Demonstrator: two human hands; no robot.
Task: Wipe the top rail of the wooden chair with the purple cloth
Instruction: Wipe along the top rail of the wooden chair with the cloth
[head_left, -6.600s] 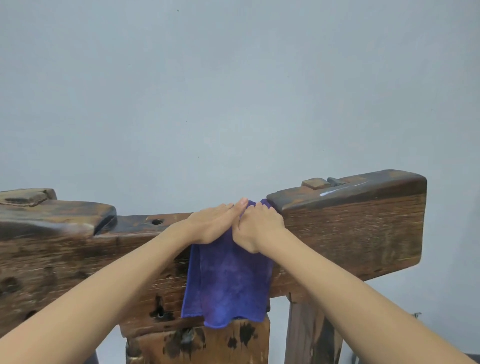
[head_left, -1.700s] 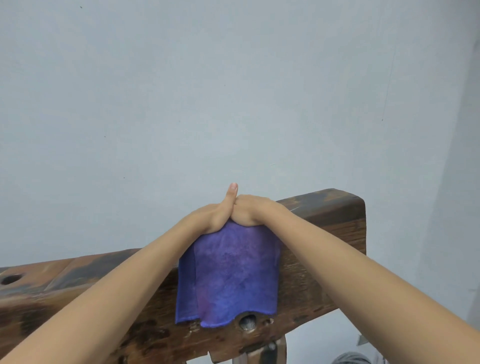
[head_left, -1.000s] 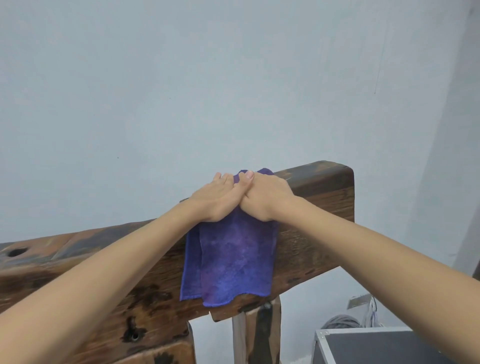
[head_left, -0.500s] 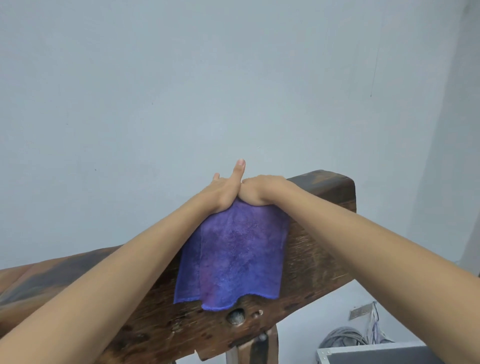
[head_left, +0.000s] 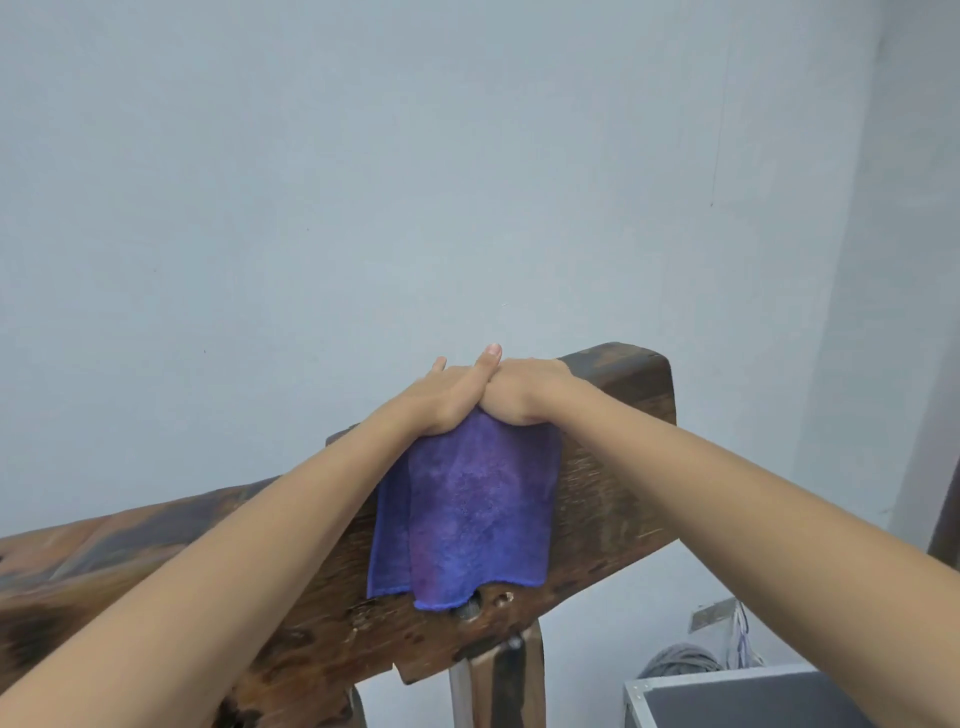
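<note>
Both hands — left hand (head_left: 451, 397), right hand (head_left: 522, 397) — on purple cloth (head_left: 467, 514) (atop top rail (head_left: 618, 374))

Soft, even light is falling across the pale wall (head_left: 363, 156), casting no hard shadows and no glare. The wide lens is bending the top rail (head_left: 618, 395) so it is sloping down toward the left edge, where its wood is blurring. Both forearms are looking stretched and soft near the bottom corners.

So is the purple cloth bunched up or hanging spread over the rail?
Spread: the purple cloth hangs flat down the top rail's near face, both hands pinning its upper edge.
</note>
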